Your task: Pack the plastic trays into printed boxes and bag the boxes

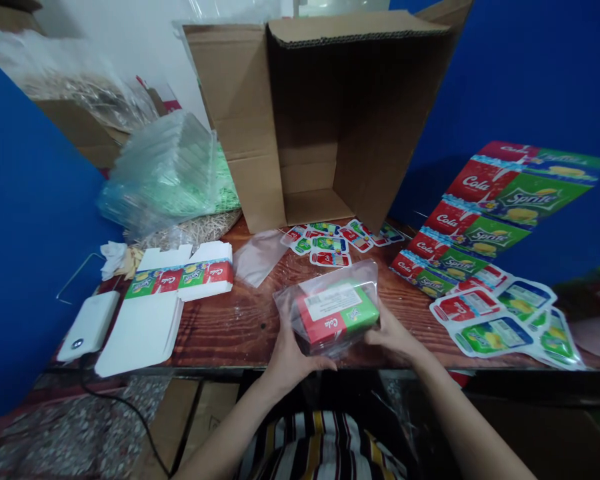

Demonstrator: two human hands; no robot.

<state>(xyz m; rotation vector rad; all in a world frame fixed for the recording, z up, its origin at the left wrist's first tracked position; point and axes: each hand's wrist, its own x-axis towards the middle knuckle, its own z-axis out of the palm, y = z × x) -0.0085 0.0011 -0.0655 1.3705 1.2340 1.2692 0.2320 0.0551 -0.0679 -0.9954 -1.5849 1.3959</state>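
Observation:
A red and green Cola/Sprite box (336,313) with a white label sits inside a clear plastic bag (367,275), near the front edge of the table. My left hand (291,357) grips its left side, thumb along the lower edge. On the right side, my right hand (387,333) holds the bagged box, its fingers partly hidden behind it. Just beyond lie several die-cut Cola and Sprite cards (330,245). A flat clear bag (260,257) rests to the left of the box.
A large open carton (245,127) stands on its side at the back. Stacked Cola/Sprite boxes (460,233) and more printed cards (500,320) are at right. Flat unfolded boxes (145,327), a white device (90,327) with a cable, and clear plastic trays (165,167) occupy the left.

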